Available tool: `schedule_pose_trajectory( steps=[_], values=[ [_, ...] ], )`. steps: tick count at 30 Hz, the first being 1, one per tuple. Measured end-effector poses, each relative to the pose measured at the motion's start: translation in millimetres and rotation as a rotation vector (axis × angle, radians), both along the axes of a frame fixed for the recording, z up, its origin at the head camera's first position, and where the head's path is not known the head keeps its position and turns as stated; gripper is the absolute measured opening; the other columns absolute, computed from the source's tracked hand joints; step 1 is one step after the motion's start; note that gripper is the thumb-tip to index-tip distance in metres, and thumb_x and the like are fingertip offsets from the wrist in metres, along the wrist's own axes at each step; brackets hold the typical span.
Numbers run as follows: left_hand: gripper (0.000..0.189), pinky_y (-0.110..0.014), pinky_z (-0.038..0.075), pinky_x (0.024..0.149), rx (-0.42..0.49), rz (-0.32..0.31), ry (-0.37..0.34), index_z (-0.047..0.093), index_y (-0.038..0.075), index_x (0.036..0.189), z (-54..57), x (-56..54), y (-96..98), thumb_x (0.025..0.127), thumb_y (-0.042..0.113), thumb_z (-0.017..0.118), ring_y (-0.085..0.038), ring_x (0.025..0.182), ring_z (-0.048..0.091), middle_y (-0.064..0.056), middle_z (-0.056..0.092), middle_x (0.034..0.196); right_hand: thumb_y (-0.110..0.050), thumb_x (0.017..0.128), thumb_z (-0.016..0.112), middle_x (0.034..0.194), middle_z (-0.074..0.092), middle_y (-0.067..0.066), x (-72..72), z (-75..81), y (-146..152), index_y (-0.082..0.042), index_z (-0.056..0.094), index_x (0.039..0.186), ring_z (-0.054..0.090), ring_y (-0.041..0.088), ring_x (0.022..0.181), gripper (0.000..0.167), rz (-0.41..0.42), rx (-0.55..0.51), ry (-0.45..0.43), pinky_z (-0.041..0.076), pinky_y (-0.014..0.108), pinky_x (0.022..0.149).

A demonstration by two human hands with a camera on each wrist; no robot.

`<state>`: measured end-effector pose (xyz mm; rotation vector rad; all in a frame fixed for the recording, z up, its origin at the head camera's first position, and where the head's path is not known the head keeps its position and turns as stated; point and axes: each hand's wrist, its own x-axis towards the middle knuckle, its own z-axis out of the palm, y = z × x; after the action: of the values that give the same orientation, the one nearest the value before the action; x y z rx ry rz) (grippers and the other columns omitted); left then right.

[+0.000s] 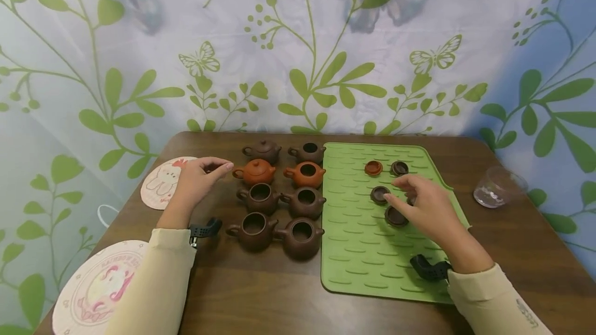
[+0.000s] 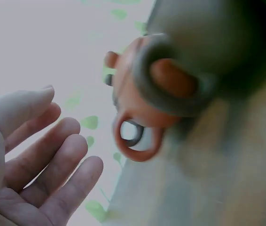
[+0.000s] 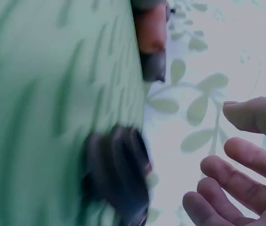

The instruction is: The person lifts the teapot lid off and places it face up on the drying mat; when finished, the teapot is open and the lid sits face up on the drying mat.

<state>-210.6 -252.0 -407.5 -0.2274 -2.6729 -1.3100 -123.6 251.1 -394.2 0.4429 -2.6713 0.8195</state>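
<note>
My left hand (image 1: 197,182) hovers just left of an orange teapot (image 1: 258,172) that wears its lid, fingers relaxed and holding nothing. In the left wrist view, that orange teapot (image 2: 135,94) shows partly behind a blurred dark handle. A dark lidded teapot (image 1: 264,151) stands behind it. An orange lidless teapot (image 1: 307,173) and several dark lidless teapots (image 1: 302,237) fill out two columns. Over the green mat (image 1: 349,252), my right hand (image 1: 430,208) holds nothing, thumb and fingers apart. Dark lids (image 1: 380,195) lie around its fingertips, one partly hidden. Behind them is an orange lid (image 1: 373,168).
A clear plastic cup (image 1: 493,193) stands right of the mat. Two round printed mats (image 1: 160,190) lie along the table's left side, the nearer one partly under my left sleeve. A leaf-patterned cloth (image 1: 298,56) hangs behind the wooden table (image 1: 261,293).
</note>
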Motion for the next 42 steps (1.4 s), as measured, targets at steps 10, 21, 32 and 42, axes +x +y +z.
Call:
schedule_pose_trajectory(
  steps=[10, 21, 32, 42],
  values=[
    [0.045, -0.049, 0.048, 0.098, 0.07, -0.041, -0.102, 0.078, 0.009, 0.126, 2.1, -24.1, -4.8, 0.099, 0.045, 0.075, -0.027, 0.117, 0.062, -0.009, 0.072, 0.124, -0.02, 0.098, 0.08, 0.116, 0.07, 0.012, -49.7, 31.1, -70, -0.004, 0.072, 0.119, 0.066, 0.033, 0.107, 0.027, 0.248, 0.041, 0.004, 0.054, 0.052, 0.09],
    [0.046, -0.049, 0.046, 0.107, 0.13, -0.127, -0.199, 0.074, 0.008, 0.133, -19.4, -33.1, -3.3, 0.1, 0.039, 0.076, -0.028, 0.123, 0.062, -0.011, 0.072, 0.126, -0.026, 0.102, 0.075, 0.128, 0.064, 0.012, -107.7, 49.7, -155, -0.005, 0.068, 0.127, 0.061, 0.029, 0.118, 0.033, 0.456, 0.13, -0.176, 0.051, 0.044, 0.097],
    [0.038, -0.046, 0.048, 0.101, 0.098, -0.092, -0.174, 0.079, 0.01, 0.126, -29.3, -40.2, 0.6, 0.099, 0.037, 0.077, -0.026, 0.118, 0.064, -0.007, 0.074, 0.122, -0.026, 0.106, 0.069, 0.144, 0.062, 0.007, -150.7, 41.3, -235, -0.008, 0.063, 0.146, 0.056, 0.023, 0.132, 0.045, 0.56, 0.358, -0.257, 0.046, 0.036, 0.107],
    [0.032, -0.045, 0.05, 0.097, 0.067, -0.091, -0.152, 0.081, 0.008, 0.12, -27.6, -39.0, 1.1, 0.101, 0.033, 0.076, -0.026, 0.113, 0.066, -0.008, 0.075, 0.118, -0.029, 0.107, 0.066, 0.141, 0.064, 0.005, -159.9, 31.2, -256, -0.013, 0.063, 0.147, 0.06, 0.02, 0.128, 0.043, 0.547, 0.446, -0.267, 0.049, 0.033, 0.104]
  ],
)
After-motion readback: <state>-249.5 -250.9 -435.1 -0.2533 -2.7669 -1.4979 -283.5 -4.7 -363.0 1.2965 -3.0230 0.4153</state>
